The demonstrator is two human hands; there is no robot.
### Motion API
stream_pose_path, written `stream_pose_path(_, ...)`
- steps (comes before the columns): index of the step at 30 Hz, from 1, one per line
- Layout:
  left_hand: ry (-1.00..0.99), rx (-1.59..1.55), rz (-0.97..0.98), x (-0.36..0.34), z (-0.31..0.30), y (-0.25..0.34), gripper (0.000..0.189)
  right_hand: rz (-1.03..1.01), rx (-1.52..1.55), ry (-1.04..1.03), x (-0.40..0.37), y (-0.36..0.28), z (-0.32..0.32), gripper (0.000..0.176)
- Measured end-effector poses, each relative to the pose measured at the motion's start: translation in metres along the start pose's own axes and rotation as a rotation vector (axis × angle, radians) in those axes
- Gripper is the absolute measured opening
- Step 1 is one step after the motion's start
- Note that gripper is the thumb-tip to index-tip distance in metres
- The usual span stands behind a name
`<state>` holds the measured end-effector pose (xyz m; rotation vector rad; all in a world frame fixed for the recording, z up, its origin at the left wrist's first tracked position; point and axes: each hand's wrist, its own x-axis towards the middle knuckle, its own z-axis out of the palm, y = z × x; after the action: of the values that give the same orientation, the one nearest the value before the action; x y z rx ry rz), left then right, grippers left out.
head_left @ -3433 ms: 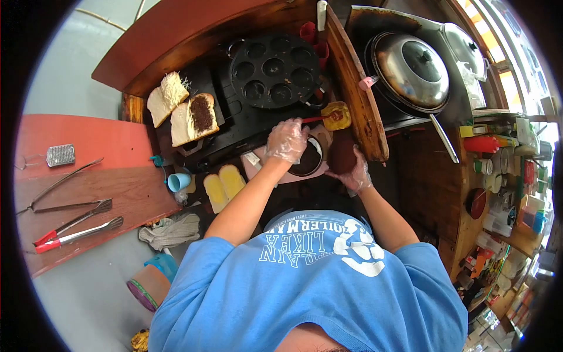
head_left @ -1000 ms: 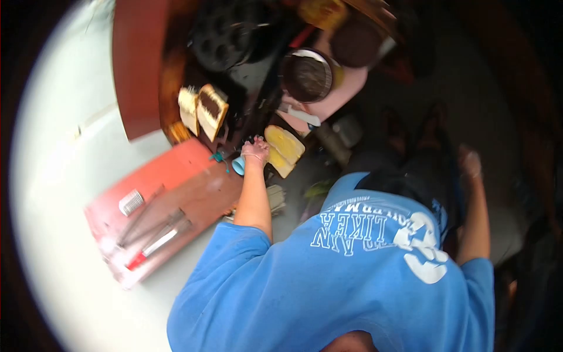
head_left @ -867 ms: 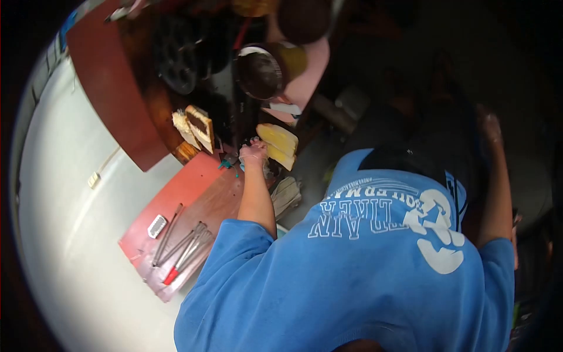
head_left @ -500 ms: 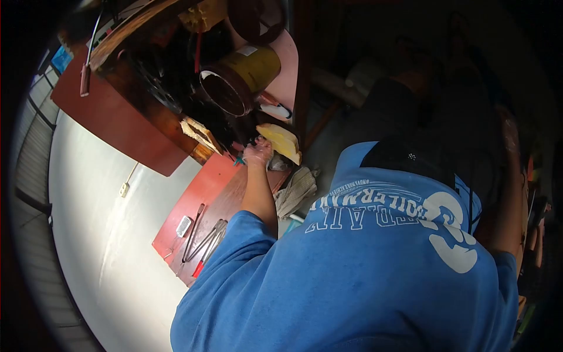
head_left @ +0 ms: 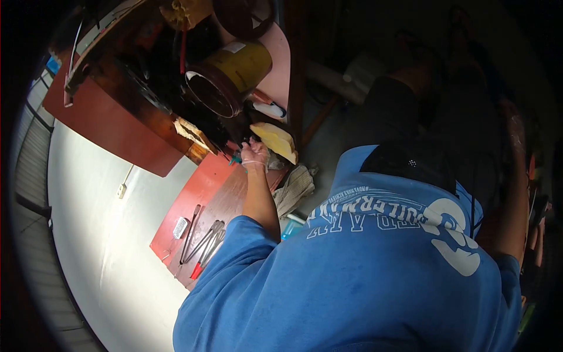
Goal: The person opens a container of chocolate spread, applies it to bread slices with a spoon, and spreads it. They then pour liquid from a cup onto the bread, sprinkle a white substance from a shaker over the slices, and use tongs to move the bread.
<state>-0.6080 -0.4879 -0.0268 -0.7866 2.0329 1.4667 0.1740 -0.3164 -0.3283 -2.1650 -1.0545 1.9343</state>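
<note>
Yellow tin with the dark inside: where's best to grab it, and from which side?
Probably around the yellow tin at its round wall, coming from the pink board side: that wall is bare, while the open mouth shows dark contents.

The red-brown side table point(head_left: 202, 190) carries a small grater point(head_left: 180, 227), thin tongs point(head_left: 191, 232) and red-handled tongs point(head_left: 206, 251), side by side near the end away from the counter. A cloth point(head_left: 296, 186) lies at its right edge. On the dark counter point(head_left: 146, 97), bread point(head_left: 192, 131) sits at the near edge. Yellow slices point(head_left: 275, 141) lie near a pink board point(head_left: 281, 61) bearing a tin point(head_left: 234, 73).
</note>
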Motion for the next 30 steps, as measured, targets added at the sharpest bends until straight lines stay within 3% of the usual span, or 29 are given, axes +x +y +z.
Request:
stream_pose_path(2,-0.2,-0.264,-0.147,0.015,-0.012,0.005,0.052,-0.036,-0.072,-0.004,0.01,0.016,-0.004,0.055)
stream_pose_path(5,-0.264,-0.307,-0.179,0.01,-0.012,0.003,0.049,-0.113,-0.238,-0.012,0.024,0.038,-0.006,0.056)
stream_pose_path(7,-0.22,-0.305,-0.155,-0.001,0.001,-0.002,0.049,-0.156,-0.333,-0.011,0.028,0.038,-0.006,0.055)
stream_pose_path(12,-0.161,-0.24,-0.097,-0.007,0.005,-0.008,0.053,-0.007,-0.291,-0.081,0.02,-0.009,-0.003,0.052)
stream_pose_path(15,-0.142,-0.237,-0.095,-0.015,0.009,-0.009,0.061,-0.076,0.095,-0.112,0.087,0.134,-0.02,0.052)
stream_pose_path(16,-0.141,-0.186,-0.107,-0.012,0.006,-0.009,0.064,-0.099,0.091,-0.092,0.08,0.126,-0.018,0.052)
stream_pose_path(18,-0.187,-0.171,-0.126,-0.019,0.011,-0.013,0.068,-0.187,-0.339,-0.044,0.053,0.084,-0.02,0.05)
stream_pose_path(20,-0.286,-0.057,-0.262,-0.049,0.017,-0.027,0.056,-0.305,-0.563,-0.038,0.019,0.028,-0.025,0.047)
stream_pose_path(21,-0.331,-0.093,-0.266,-0.07,0.028,-0.035,0.056,-0.261,-0.577,-0.006,0.009,0.0,-0.026,0.047)
stream_pose_path(23,-0.15,0.663,0.036,-0.12,0.05,-0.049,0.039,-0.159,-0.438,0.027,-0.017,-0.052,-0.027,0.049)
stream_pose_path(24,-0.185,0.618,0.04,-0.131,0.054,-0.049,0.039,-0.107,-0.283,0.025,-0.035,-0.082,-0.03,0.05)
stream_pose_path(26,-0.167,0.978,0.559,-0.146,0.067,-0.047,0.027,-0.085,-0.313,0.024,-0.089,-0.172,-0.031,0.05)
stream_pose_path(29,-0.222,1.163,1.369,-0.166,0.122,-0.012,0.03,-0.336,-0.563,0.08,-0.141,-0.251,-0.028,0.05)
stream_pose_path(30,-0.176,1.191,1.406,-0.206,0.154,0.005,0.026,-0.388,-0.678,0.116,-0.157,-0.278,-0.026,0.05)
